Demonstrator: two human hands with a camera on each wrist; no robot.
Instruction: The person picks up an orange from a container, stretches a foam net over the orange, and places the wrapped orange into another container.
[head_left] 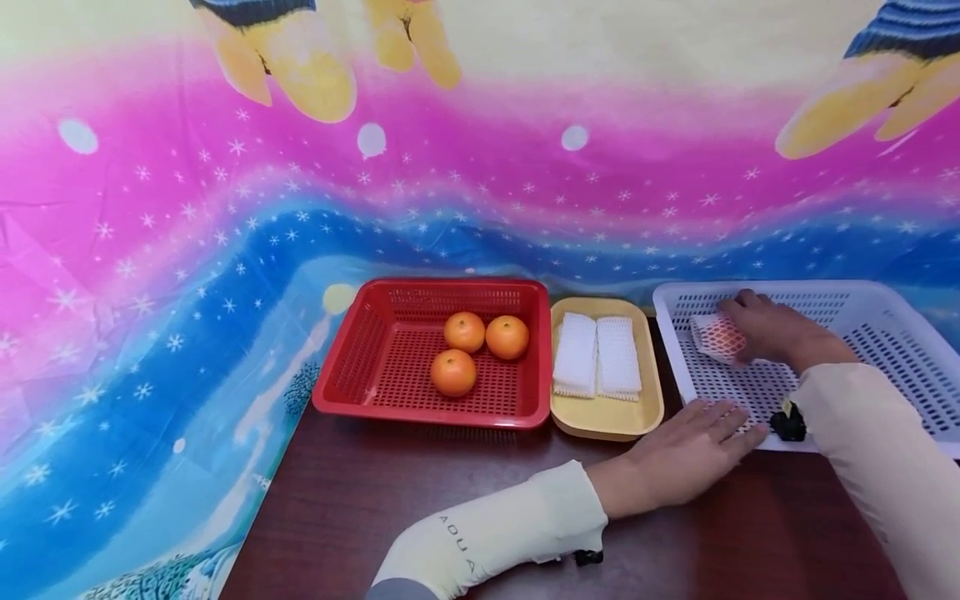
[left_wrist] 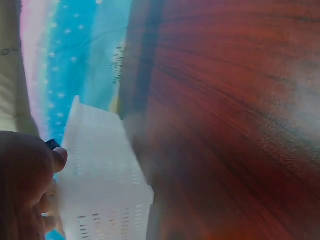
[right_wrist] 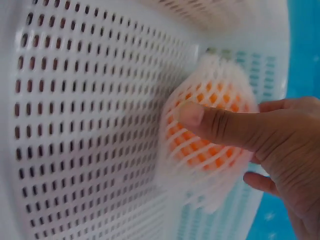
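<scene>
My right hand (head_left: 772, 331) grips an orange in a white foam net sleeve (right_wrist: 207, 145), thumb across its front, inside the back left corner of the white basket (head_left: 757, 287). In the right wrist view the orange skin shows through the mesh. My left hand (head_left: 686, 458), fingers straight and spread, is at the basket's front left edge; the left wrist view shows it beside the white wall (left_wrist: 100, 150). Left of the basket, two white foam net sleeves (head_left: 575, 354) lie flat in a yellow tray (head_left: 600, 422).
A red basket (head_left: 431, 412) at the left holds three bare oranges (head_left: 453, 372). All the containers stand in a row on a dark wooden table (head_left: 345, 500). A colourful printed cloth (head_left: 465, 183) hangs behind them and along the left side.
</scene>
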